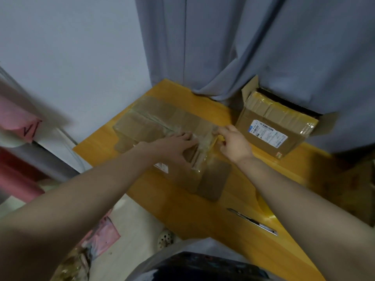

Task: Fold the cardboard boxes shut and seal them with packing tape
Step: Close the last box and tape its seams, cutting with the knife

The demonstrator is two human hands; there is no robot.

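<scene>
A brown cardboard box [154,120] with its flaps spread out lies on the yellow wooden table [203,216]. My left hand [174,147] rests flat on the box's near end, fingers spread over old clear tape. My right hand [233,140] pinches the box's right edge, where crinkled tape shows. One loose flap [215,179] hangs toward me. A second cardboard box [269,126] with a white shipping label [267,134] stands at the back right, its top flaps up. The picture is blurred by motion.
A utility knife [251,221] lies on the table near my right forearm. Grey curtains [243,47] hang behind the table and drape over the far box. Another brown box edge [361,189] shows at the right. Pink bags [105,234] lie on the floor at left.
</scene>
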